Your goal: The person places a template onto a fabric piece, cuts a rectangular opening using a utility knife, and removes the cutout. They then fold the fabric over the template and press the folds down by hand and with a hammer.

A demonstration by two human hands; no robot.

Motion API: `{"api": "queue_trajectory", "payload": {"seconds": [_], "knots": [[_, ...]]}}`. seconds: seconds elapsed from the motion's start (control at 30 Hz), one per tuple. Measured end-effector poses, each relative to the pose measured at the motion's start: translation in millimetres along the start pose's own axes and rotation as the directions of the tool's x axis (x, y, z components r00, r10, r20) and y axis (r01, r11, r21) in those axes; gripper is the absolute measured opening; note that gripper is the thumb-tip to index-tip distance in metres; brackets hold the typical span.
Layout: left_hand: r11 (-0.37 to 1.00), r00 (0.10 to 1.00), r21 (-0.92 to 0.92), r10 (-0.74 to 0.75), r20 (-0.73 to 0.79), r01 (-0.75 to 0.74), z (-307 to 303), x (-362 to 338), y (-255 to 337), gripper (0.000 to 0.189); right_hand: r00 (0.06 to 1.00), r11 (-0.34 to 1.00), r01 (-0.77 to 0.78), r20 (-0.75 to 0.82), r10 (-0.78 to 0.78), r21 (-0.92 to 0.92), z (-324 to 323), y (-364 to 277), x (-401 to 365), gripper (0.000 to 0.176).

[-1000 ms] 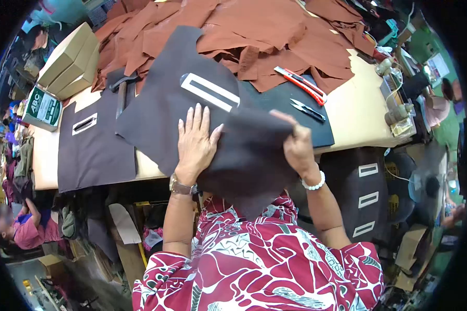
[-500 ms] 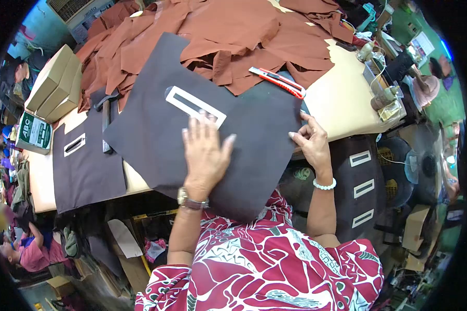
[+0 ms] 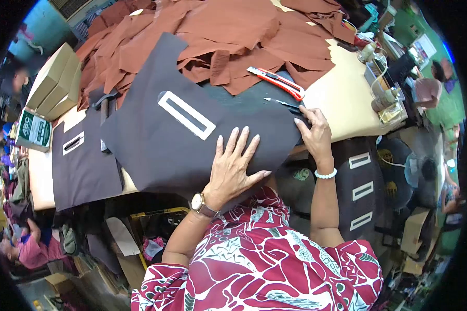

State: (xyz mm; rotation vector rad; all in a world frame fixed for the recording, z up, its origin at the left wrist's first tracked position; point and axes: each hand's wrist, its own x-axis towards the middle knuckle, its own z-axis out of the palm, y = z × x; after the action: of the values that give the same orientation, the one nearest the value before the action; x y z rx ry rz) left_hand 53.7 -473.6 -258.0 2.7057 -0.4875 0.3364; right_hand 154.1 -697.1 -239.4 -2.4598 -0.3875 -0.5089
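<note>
A dark brown sheet (image 3: pixel 155 150) of leather-like material lies on the table, its lower part hanging over the front edge. A white rectangular frame with a long slot (image 3: pixel 187 115) is set on it. My left hand (image 3: pixel 236 168) rests flat on the sheet, fingers spread, below and right of that frame. At the sheet's right edge, my right hand (image 3: pixel 317 136) has thumb and fingers bent together beside the end of a thin pointed blade (image 3: pixel 281 102); what they grip, if anything, is hidden. A red-and-white utility knife (image 3: pixel 277 83) lies just beyond the blade.
Reddish-brown pieces (image 3: pixel 233 31) pile up at the back. A hammer (image 3: pixel 105 106) and another dark piece with a white frame (image 3: pixel 85 163) lie left, near cardboard boxes (image 3: pixel 52 83). A dark panel with several white frames (image 3: pixel 371 181) hangs at right. Other people sit farther off.
The dark sheet and its white frame have shifted left and toward me, uncovering the thin blade. My left hand has moved right, off the frame. My right hand has shifted slightly, toward the blade's end.
</note>
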Motion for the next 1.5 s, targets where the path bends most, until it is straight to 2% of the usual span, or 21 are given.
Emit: {"api": "queue_trajectory", "payload": {"seconds": [0.03, 0.13, 0.3, 0.4, 0.5, 0.6, 0.67, 0.7, 0.77, 0.9, 0.97, 1.07, 1.13, 1.17, 1.2, 1.27, 1.37, 1.47, 1.5], "knots": [[1.0, 1.0, -0.004, -0.006, -0.002, 0.006, -0.7, -1.0, 0.9, 0.08, 1.0, 1.0, -0.002, -0.022, 0.002, -0.026, 2.9, -2.3, 3.9, 0.023], [1.0, 1.0, 0.006, -0.015, -0.023, 0.015, 1.2, -4.1, 1.8, 0.08, 0.991, 0.988, -0.12, 0.078, 0.113, 0.098, 6.2, -1.3, 8.7, 0.017], [1.0, 0.999, 0.006, -0.01, -0.048, 0.011, 5.2, -5.2, 2.0, 0.078, 0.999, 0.995, -0.053, 0.009, 0.052, 0.082, -1.6, 13.4, 11.1, 0.016], [1.0, 0.998, 0.003, -0.007, -0.059, 0.007, 5.9, -5.7, 2.4, 0.077, 0.979, 0.97, -0.202, 0.003, 0.203, 0.133, -14.4, 37.8, 3.5, 0.016], [1.0, 0.998, -0.007, -0.004, -0.067, 0.003, 8.0, -2.0, 6.3, 0.077, 0.884, 0.908, -0.375, -0.222, 0.411, 0.188, -28.4, 27.4, -8.1, 0.014], [1.0, 0.997, -0.006, 0.011, -0.07, -0.012, 20.1, 5.3, 18.7, 0.076, 0.923, 0.929, -0.145, -0.291, 0.251, 0.341, -27.5, -25.1, -18.3, 0.012], [1.0, 0.997, -0.012, 0.019, -0.078, -0.02, 27.8, 11.3, 29.0, 0.076, 0.964, 0.977, 0.104, -0.261, -0.053, 0.186, -15.5, -45.3, -26.6, 0.011], [1.0, 0.996, -0.021, 0.012, -0.084, -0.013, 29.2, 12.5, 33.1, 0.076, 0.962, 0.979, 0.144, -0.252, -0.104, 0.146, -6.6, -46.7, -29.4, 0.01], [1.0, 0.995, -0.016, 0.008, -0.099, -0.01, 30.1, 12.3, 34.8, 0.076, 0.963, 0.987, 0.14, -0.245, -0.116, 0.082, 9.9, -33.4, -30.9, 0.012], [0.989, 0.99, -0.142, 0.007, -0.144, -0.028, 20.1, 9.4, 26.4, 0.075, 0.979, 0.99, 0.139, -0.152, -0.138, -0.004, 4.9, -24.4, -12.0, 0.014], [0.984, 0.977, -0.18, -0.034, -0.21, -0.004, 2.7, 11.0, 13.1, 0.075, 0.958, 0.976, 0.212, -0.184, -0.219, -0.058, 2.5, -26.1, 15.6, 0.013], [0.987, 0.948, 0.004, -0.153, -0.279, 0.16, -12.0, 9.7, -25.3, 0.075, 0.927, 0.94, 0.32, -0.167, -0.337, -0.121, 17.7, -12.5, 67.4, 0.022], [0.948, 0.922, 0.098, -0.267, -0.281, 0.304, -24.6, 7.7, -51.4, 0.077, 0.912, 0.892, 0.355, -0.104, -0.396, -0.278, 42.6, 18.3, 96.8, 0.032], [0.926, 0.915, 0.132, -0.314, -0.255, 0.354, -28.4, 6.0, -66.4, 0.08, 0.938, 0.897, 0.328, -0.011, -0.347, -0.297, 49.4, 30.5, 103.7, 0.036], [0.916, 0.91, 0.132, -0.341, -0.236, 0.378, -33.4, 4.6, -77.6, 0.087, 0.959, 0.935, 0.242, 0.209, -0.19, -0.26, 39.4, 22.1, 108.6, 0.036], [0.892, 0.896, 0.14, -0.403, -0.189, 0.43, -38.2, 0.6, -91.9, 0.094, 0.955, 0.931, 0.241, 0.24, -0.176, -0.274, 37.0, 19.7, 108.3, 0.034], [0.885, 0.89, 0.13, -0.426, -0.163, 0.448, -29.8, -2.8, -99.6, 0.1, 0.973, 0.963, 0.193, 0.163, -0.164, -0.186, 25.9, 5.7, 95.1, 0.03], [0.884, 0.886, 0.114, -0.434, -0.163, 0.454, -30.8, -2.3, -98.9, 0.1, 0.984, 0.995, 0.091, 0.154, -0.094, 0.025, 17.0, -20.2, 79.1, 0.027], [0.883, 0.884, 0.105, -0.439, -0.163, 0.458, -31.0, -2.4, -99.0, 0.1, 0.974, 0.991, 0.071, 0.206, -0.093, 0.114, 13.9, -39.4, 70.9, 0.027]]}}
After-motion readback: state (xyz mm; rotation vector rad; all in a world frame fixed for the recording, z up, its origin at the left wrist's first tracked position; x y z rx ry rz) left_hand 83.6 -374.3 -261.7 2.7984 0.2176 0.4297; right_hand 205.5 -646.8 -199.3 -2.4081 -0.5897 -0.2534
